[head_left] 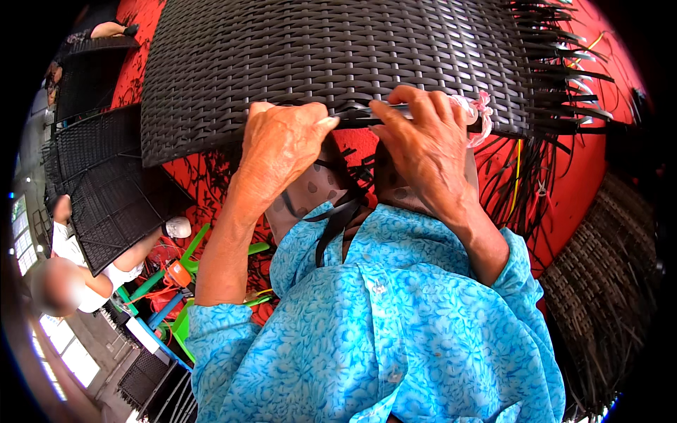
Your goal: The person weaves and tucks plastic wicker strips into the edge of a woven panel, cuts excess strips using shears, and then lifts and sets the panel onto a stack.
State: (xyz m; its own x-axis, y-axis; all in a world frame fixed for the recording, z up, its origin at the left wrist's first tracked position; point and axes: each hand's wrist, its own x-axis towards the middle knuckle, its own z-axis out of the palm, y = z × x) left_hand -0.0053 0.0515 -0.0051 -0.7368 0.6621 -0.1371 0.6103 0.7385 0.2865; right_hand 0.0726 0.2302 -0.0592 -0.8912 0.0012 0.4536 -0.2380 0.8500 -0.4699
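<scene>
A dark woven panel of flat plastic strips (pixel 331 56) lies across my lap, its near edge under both hands. My left hand (pixel 285 137) is closed at that edge, pinching a dark strip (pixel 352 111) between thumb and fingers. Beside it, my right hand (pixel 427 130) curls round a thin metal tool that points toward the left hand. Pink and white wrapping (pixel 482 111) sticks out past the right fingers at the tool's other end. The tool's exact kind is hidden. Below the edge, loose dark strips (pixel 342 222) hang over my lap.
Unwoven strip ends (pixel 564 77) fan out from the panel's right side. Strip scraps litter the red floor covering (pixel 578 169). A bundle of dark strips (pixel 599 275) lies at right. At left, another person (pixel 92 285) sits by a dark woven panel (pixel 113 183), near a green stool (pixel 182 331).
</scene>
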